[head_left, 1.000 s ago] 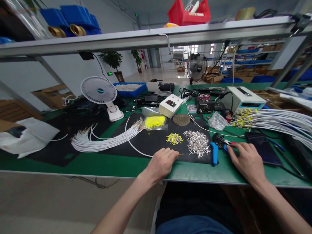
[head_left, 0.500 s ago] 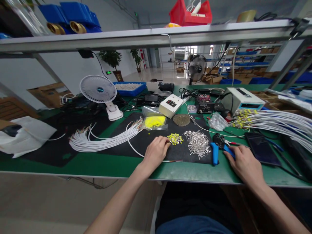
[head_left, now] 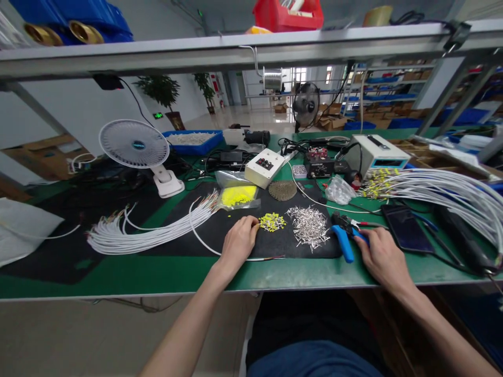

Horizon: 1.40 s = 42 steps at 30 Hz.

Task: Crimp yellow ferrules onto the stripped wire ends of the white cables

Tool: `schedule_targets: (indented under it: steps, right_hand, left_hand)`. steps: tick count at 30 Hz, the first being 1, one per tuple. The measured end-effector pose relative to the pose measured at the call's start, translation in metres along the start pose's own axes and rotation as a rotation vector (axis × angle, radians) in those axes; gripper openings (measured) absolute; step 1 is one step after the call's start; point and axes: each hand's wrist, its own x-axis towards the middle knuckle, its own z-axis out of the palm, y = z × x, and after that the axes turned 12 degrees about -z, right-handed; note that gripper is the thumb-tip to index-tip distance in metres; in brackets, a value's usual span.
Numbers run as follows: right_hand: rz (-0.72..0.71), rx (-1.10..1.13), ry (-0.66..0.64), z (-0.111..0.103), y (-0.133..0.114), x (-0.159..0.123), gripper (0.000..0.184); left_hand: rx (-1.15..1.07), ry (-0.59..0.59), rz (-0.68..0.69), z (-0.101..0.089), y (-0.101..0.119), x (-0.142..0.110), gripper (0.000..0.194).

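Observation:
My left hand (head_left: 239,240) is closed, its fingertips at the left edge of a small pile of yellow-collared wire ferrules (head_left: 272,222). What those fingers pinch is hidden. Under this hand runs a white cable (head_left: 205,245), whose stripped end with thin coloured wires (head_left: 273,257) comes out on the right. My right hand (head_left: 383,257) is wrapped round one blue handle of the crimping pliers (head_left: 343,244). The pliers' handles are spread, and their dark head points away from me. Between the hands lies a larger heap of bare silver pins (head_left: 308,227).
White cables (head_left: 157,230) lie bundled at left, beside a bag of yellow pieces (head_left: 238,196). Behind stand a fan (head_left: 134,144), a white switch box (head_left: 264,166) and a bench instrument (head_left: 379,152). At right are a phone (head_left: 407,228) and ferruled cables (head_left: 444,183). A shelf (head_left: 220,50) crosses above.
My view has turned, so most things appear further left. The pliers have tilted a little in my right hand. My left hand stays beside the yellow ferrules.

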Motion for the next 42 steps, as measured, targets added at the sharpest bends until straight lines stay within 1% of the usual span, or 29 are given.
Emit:
schedule_targets:
  steps: [4,9,12,15,19,24,28,33,37,39,42]
  right_hand:
    - [0.045,0.106,0.023,0.002,0.003,0.000,0.038]
    - [0.113,0.275,0.058,0.002,0.012,0.002,0.033]
    - [0.159,0.392,0.085,0.002,0.019,0.002,0.029]
    - [0.230,0.517,0.118,0.002,0.024,0.004,0.029]
    - [0.338,0.707,0.166,-0.001,0.024,0.007,0.032]
    - [0.424,0.902,0.264,-0.012,0.018,0.008,0.033]
    - [0.482,1.003,0.369,-0.022,0.013,0.004,0.031]
    - [0.490,1.180,0.443,-0.026,0.009,0.002,0.032]
    - [0.513,1.326,0.537,-0.031,0.002,0.000,0.037]
    - [0.543,1.411,0.575,-0.039,-0.006,-0.007,0.042]
    - [0.614,1.556,0.582,-0.060,-0.024,-0.024,0.051]
  left_hand:
    - [-0.133,0.018,-0.086,-0.011,0.003,-0.010,0.011]
    - [-0.336,0.035,-0.199,-0.018,0.010,-0.032,0.023]
    - [-0.448,0.034,-0.240,-0.015,0.017,-0.044,0.030]
    - [-0.531,0.036,-0.283,-0.008,0.025,-0.055,0.036]
    - [-0.642,0.038,-0.402,0.002,0.034,-0.063,0.048]
    - [-0.642,0.035,-0.510,0.007,0.034,-0.064,0.055]
    - [-0.626,0.015,-0.520,0.007,0.031,-0.063,0.058]
    - [-0.643,-0.021,-0.605,0.003,0.036,-0.063,0.061]
    - [-0.636,-0.004,-0.629,-0.002,0.042,-0.064,0.060]
    - [-0.642,0.015,-0.637,-0.004,0.045,-0.066,0.060]
    - [-0.690,0.069,-0.614,-0.008,0.048,-0.074,0.063]
